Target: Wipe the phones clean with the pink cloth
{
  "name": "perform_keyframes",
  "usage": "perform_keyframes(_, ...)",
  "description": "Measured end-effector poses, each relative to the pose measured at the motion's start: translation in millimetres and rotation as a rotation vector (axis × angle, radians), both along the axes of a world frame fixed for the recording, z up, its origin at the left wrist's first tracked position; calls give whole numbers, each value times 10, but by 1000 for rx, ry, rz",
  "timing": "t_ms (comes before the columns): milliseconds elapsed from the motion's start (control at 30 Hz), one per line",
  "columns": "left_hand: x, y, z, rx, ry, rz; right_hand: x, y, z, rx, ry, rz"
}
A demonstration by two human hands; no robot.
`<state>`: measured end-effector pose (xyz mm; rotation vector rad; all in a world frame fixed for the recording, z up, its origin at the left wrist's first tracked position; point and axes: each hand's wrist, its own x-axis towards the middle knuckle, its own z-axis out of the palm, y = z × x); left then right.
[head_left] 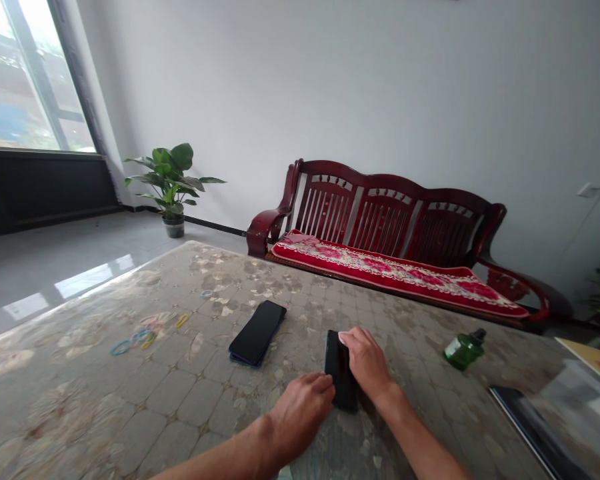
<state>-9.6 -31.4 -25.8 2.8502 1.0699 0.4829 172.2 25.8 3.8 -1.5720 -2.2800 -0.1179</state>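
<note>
A black smartphone (343,373) stands or lies on the patterned tablecloth between my hands, its dark face toward me. My left hand (307,403) is closed at its lower left edge, fingertips on the side. My right hand (364,360) grips its upper right edge, with the thumb near the top corner. A small pale spot shows at those fingertips; I cannot tell whether it is a nail or something held. To the left lies a second black smartphone (259,332), face up, with a bluish edge beneath it.
Several coloured hair ties (147,333) are scattered at the left. A green bottle (464,350) with a black top stands at the right, near a dark flat device (523,427). Behind the table (190,267) are a wooden bench (370,207) and a potted plant (173,180).
</note>
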Motion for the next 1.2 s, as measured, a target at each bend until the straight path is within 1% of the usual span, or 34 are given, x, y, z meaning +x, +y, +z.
perform_keyframes(67, -3, -4, -4, -1, 1, 6, -16, 21, 15, -5, -14, -25)
perform_keyframes(133, 2, -8, 5, 2, 3, 9, -17, -57, 9, -3, -30, -18)
perform_keyframes(267, 25, -8, 27, 13, 1, 15, 12, -335, -35, 8, -32, 82)
perform_keyframes(333, 33, -3, 27, 14, -12, 23, 11, -402, -45, 16, -21, 117)
perform_keyframes(400, 34, 2, 23, 15, -19, 30, -16, -368, -38, 13, -6, 114)
perform_keyframes(567, 18, 8, 23, 16, -6, 19, -150, -46, 7, 8, 7, 47)
perform_keyframes(633, 16, 14, 17, 5, -15, 23, -183, 11, 16, 8, 17, 34)
perform_keyframes(733, 30, 28, -15, 9, -31, 30, -179, -87, 26, 0, 42, 83)
perform_keyframes(867, 47, 35, -38, 5, -16, 53, -97, -341, 18, -28, 70, 244)
perform_keyframes(933, 38, 28, -18, -23, -14, 56, -45, -388, -25, -23, 123, 293)
perform_keyframes(1000, 16, 21, 14, -61, -25, 59, 3, -359, -101, 28, 213, 271)
perform_keyframes(1067, -11, 20, 48, -98, -41, 54, 42, -294, -182, 111, 292, 206)
perform_keyframes(1133, -36, 25, 77, -134, -62, 45, 69, -241, -230, 163, 308, 161)
perform_keyframes(1200, -53, 32, 105, -164, -85, 49, 85, -231, -224, 164, 269, 152)
